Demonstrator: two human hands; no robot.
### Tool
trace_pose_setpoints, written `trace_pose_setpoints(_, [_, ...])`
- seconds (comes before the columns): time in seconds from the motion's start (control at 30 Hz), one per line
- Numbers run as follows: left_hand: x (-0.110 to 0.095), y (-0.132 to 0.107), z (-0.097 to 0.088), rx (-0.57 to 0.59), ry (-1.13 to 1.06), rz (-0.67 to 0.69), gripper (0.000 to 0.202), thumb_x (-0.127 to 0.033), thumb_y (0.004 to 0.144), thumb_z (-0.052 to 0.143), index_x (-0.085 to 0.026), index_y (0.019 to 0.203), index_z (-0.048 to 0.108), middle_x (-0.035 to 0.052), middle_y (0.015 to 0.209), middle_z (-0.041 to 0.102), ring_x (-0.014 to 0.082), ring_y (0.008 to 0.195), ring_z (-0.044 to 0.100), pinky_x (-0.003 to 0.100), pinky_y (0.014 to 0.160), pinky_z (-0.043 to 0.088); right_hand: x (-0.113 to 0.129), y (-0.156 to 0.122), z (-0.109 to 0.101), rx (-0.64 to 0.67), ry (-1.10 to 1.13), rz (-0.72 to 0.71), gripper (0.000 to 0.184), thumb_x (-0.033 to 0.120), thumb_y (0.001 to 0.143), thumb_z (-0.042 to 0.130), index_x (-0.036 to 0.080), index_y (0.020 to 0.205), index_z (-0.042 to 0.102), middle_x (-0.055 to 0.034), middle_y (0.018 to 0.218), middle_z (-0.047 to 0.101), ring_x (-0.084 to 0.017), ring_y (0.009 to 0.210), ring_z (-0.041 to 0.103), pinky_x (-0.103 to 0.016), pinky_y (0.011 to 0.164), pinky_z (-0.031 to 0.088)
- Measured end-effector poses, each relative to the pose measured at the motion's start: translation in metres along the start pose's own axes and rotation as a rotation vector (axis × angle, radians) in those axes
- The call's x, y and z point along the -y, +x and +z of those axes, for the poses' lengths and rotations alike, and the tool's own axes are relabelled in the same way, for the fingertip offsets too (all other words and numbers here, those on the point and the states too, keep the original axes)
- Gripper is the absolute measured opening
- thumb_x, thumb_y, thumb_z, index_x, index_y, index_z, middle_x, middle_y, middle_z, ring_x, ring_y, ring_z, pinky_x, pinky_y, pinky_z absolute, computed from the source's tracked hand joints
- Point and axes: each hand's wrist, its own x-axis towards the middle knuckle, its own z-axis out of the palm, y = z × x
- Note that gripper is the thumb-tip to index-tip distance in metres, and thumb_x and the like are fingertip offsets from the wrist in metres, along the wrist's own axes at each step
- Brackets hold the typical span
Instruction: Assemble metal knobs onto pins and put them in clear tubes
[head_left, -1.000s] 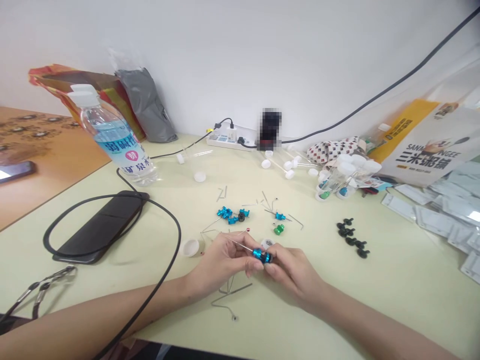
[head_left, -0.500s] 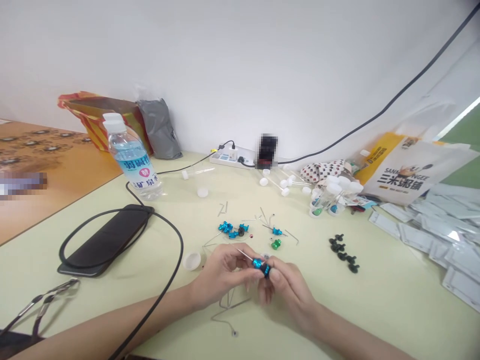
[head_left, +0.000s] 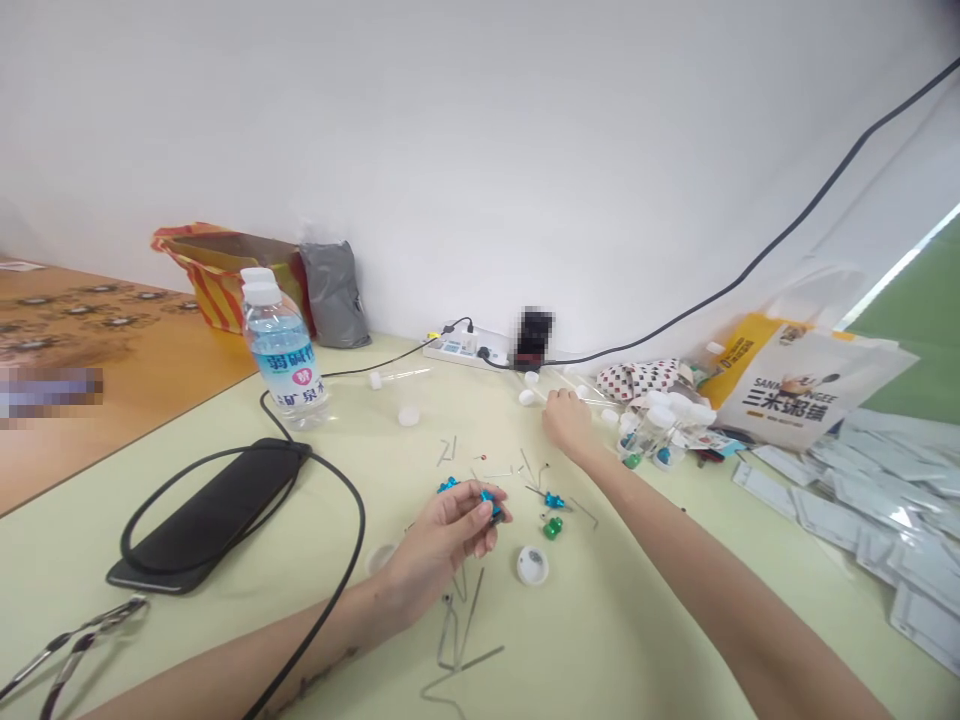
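My left hand point(head_left: 461, 520) is closed around a small blue metal fitting point(head_left: 487, 497) with a dark part at its lower end. My right hand point(head_left: 568, 420) is stretched to the back of the table among clear tubes with white caps point(head_left: 526, 397). Its fingers are curled downward and the tips are hidden, so what they grip cannot be made out. Near the left hand lie another blue fitting point(head_left: 555, 500), a green fitting point(head_left: 553, 528) and a white cap point(head_left: 532, 566) with small bits inside. Thin bent metal rods point(head_left: 471, 625) lie below the left hand.
On the left are a water bottle point(head_left: 292, 375), a black phone point(head_left: 214, 520) and a looped black cable point(head_left: 360, 540). A power strip point(head_left: 457, 348) sits by the wall. At right are capped tubes with coloured parts point(head_left: 664, 430), a paper bag point(head_left: 810, 385) and flat white packets point(head_left: 862, 500).
My right hand has left the blue fitting and moved forward to the tubes at the back. The left hand keeps the fitting, slightly farther left. The view has tilted up a little.
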Motion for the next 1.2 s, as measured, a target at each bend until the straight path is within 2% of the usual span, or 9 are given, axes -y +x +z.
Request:
trace_pose_setpoints(0.17, [-0.001, -0.002, 0.002, 0.034, -0.037, 0.023, 0.02, -0.033, 0.084, 0.06, -0.015, 0.092, 0.059, 0.0027, 0.081, 0.055, 0.0071, 0.062, 0.047, 0.02, 0.056, 0.034, 0.001, 0.007, 0.008, 0.064, -0.029, 0.107, 0.034, 0.032, 0.088, 0.056, 0.011, 0.115, 0.053, -0.011, 0.115, 0.056, -0.02, 0.098, 0.058, -0.039, 0.083, 0.05])
trace_pose_setpoints(0.33, [0.0, -0.001, 0.002, 0.055, -0.006, 0.063, 0.014, -0.029, 0.087, 0.056, -0.015, 0.088, 0.056, 0.004, 0.085, 0.056, 0.0108, 0.072, 0.051, 0.024, 0.069, 0.039, -0.009, -0.018, -0.024, 0.061, 0.068, 0.104, 0.031, 0.032, 0.088, 0.054, 0.008, 0.109, 0.054, -0.0129, 0.104, 0.06, -0.022, 0.094, 0.06, -0.039, 0.081, 0.049])
trace_pose_setpoints(0.5, [0.003, 0.002, 0.001, 0.096, 0.068, 0.088, 0.01, -0.023, 0.085, 0.058, -0.015, 0.089, 0.053, 0.0063, 0.089, 0.06, 0.0125, 0.075, 0.052, 0.027, 0.073, 0.039, -0.014, -0.095, -0.061, 0.086, 0.346, -0.085, 0.027, 0.039, 0.09, 0.045, 0.019, 0.108, 0.042, -0.0051, 0.103, 0.061, -0.01, 0.066, 0.061, -0.024, 0.061, 0.049])
trace_pose_setpoints(0.53, [0.003, 0.003, 0.001, 0.105, 0.071, 0.094, 0.009, -0.022, 0.085, 0.058, -0.015, 0.088, 0.053, 0.0053, 0.087, 0.06, 0.0117, 0.073, 0.051, 0.026, 0.071, 0.039, -0.014, -0.115, -0.064, 0.079, 0.576, -0.186, 0.026, 0.037, 0.089, 0.046, 0.019, 0.108, 0.04, -0.0067, 0.105, 0.06, -0.01, 0.064, 0.06, -0.024, 0.058, 0.048])
trace_pose_setpoints(0.63, [0.003, 0.007, -0.001, 0.093, 0.11, 0.123, 0.008, -0.021, 0.086, 0.057, -0.016, 0.087, 0.051, 0.0032, 0.085, 0.059, 0.0097, 0.07, 0.049, 0.024, 0.066, 0.037, -0.015, -0.167, -0.062, 0.073, 0.932, -0.434, 0.027, 0.031, 0.082, 0.056, 0.021, 0.104, 0.042, -0.0038, 0.089, 0.06, -0.011, 0.061, 0.057, -0.023, 0.053, 0.045])
trace_pose_setpoints(0.73, [0.002, 0.011, -0.004, 0.055, 0.218, 0.153, 0.01, -0.02, 0.084, 0.06, -0.016, 0.083, 0.05, 0.0026, 0.083, 0.06, 0.0082, 0.065, 0.047, 0.022, 0.061, 0.036, -0.018, -0.196, -0.051, 0.113, 0.855, -0.546, 0.033, 0.027, 0.077, 0.06, 0.022, 0.106, 0.043, -0.0046, 0.092, 0.061, -0.012, 0.063, 0.057, -0.025, 0.058, 0.045])
trace_pose_setpoints(0.9, [-0.007, 0.011, 0.004, 0.051, 0.331, 0.208, 0.01, -0.021, 0.082, 0.063, -0.014, 0.083, 0.055, 0.0044, 0.082, 0.065, 0.0092, 0.063, 0.053, 0.023, 0.059, 0.042, -0.022, -0.198, -0.04, 0.138, 0.679, -0.593, 0.034, 0.03, 0.079, 0.059, 0.022, 0.106, 0.042, -0.0017, 0.087, 0.063, -0.011, 0.062, 0.056, -0.025, 0.065, 0.043])
trace_pose_setpoints(1.0, [-0.014, 0.003, 0.02, 0.062, 0.36, 0.259, 0.007, -0.018, 0.08, 0.065, -0.014, 0.084, 0.06, 0.0048, 0.082, 0.067, 0.0136, 0.078, 0.06, 0.024, 0.069, 0.046, -0.024, -0.195, -0.041, 0.173, 0.667, -0.579, 0.032, 0.034, 0.081, 0.057, 0.021, 0.107, 0.042, -0.003, 0.09, 0.063, -0.011, 0.064, 0.056, -0.024, 0.063, 0.042])
trace_pose_setpoints(1.2, [-0.025, -0.01, 0.054, 0.146, 0.416, 0.299, 0.012, -0.021, 0.084, 0.061, -0.017, 0.094, 0.067, 0.0048, 0.089, 0.066, 0.0152, 0.085, 0.061, 0.025, 0.074, 0.048, -0.03, -0.189, -0.048, 0.108, 0.709, -0.622, 0.062, 0.072, 0.08, 0.036, 0.018, 0.109, 0.047, -0.0067, 0.087, 0.062, -0.015, 0.061, 0.054, -0.03, 0.061, 0.042])
